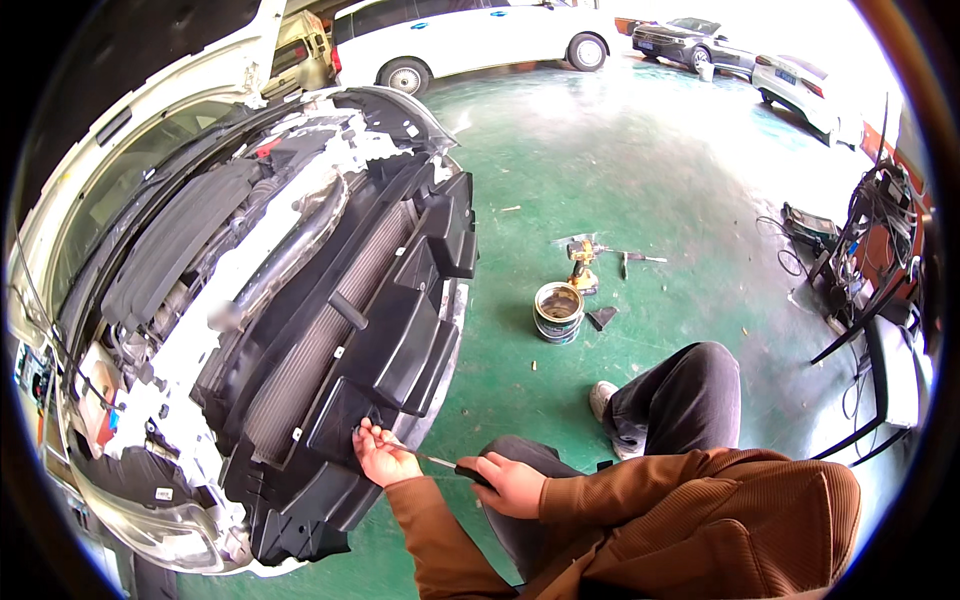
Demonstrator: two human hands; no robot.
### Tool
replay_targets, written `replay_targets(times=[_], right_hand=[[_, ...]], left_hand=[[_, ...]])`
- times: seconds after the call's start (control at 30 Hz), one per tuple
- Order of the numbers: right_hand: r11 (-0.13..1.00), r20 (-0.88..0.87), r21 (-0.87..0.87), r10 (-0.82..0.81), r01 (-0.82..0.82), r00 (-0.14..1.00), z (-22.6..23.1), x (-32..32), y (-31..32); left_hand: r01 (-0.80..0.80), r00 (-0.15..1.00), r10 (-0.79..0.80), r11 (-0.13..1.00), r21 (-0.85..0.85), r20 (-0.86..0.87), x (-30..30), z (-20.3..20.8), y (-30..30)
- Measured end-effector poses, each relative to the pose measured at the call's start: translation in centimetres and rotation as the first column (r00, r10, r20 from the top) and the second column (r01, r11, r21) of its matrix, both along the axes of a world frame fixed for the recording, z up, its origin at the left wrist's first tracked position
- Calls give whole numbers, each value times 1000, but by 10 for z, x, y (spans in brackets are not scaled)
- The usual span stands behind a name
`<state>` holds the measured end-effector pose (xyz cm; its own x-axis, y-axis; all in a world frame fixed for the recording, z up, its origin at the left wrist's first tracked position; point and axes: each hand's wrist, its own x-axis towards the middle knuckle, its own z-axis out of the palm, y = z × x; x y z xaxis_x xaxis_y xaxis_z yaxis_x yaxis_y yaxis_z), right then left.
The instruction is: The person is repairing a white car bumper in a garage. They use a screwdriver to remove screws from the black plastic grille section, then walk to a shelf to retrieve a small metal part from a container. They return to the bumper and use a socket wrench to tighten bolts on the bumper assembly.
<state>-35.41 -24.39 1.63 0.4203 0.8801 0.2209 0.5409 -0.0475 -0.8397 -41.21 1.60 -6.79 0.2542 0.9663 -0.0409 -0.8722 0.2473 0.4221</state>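
My left hand (387, 460) is at the lower part of the black plastic front panel (375, 355) of a white car with its hood raised. Its fingers are bent together against the panel beside a small dark recess, and whatever they pinch is too small to make out. In my right hand (513, 488) is a tool that looks like a screwdriver (438, 461), with a black handle and a thin metal shaft. The shaft points left toward my left hand; its tip is hidden there.
On the green floor (520, 180) stand an open can (558, 312), a yellow and black cordless drill (583, 266) and a small dark scraper (602, 318). A chair (890, 375) and cables are at the right. A white van (470, 40) is parked behind.
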Motion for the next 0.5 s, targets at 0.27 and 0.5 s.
replay_targets(times=[0.27, 0.5], right_hand=[[995, -969, 57, 35, -85, -244, -22, 22, 7], [997, -760, -76, -48, -15, 648, -2, -5, -3]], left_hand=[[25, 1000, -25, 997, -72, -7, 16, 1, -22], [-56, 998, 53, 993, -108, -27, 6, 19, -22]])
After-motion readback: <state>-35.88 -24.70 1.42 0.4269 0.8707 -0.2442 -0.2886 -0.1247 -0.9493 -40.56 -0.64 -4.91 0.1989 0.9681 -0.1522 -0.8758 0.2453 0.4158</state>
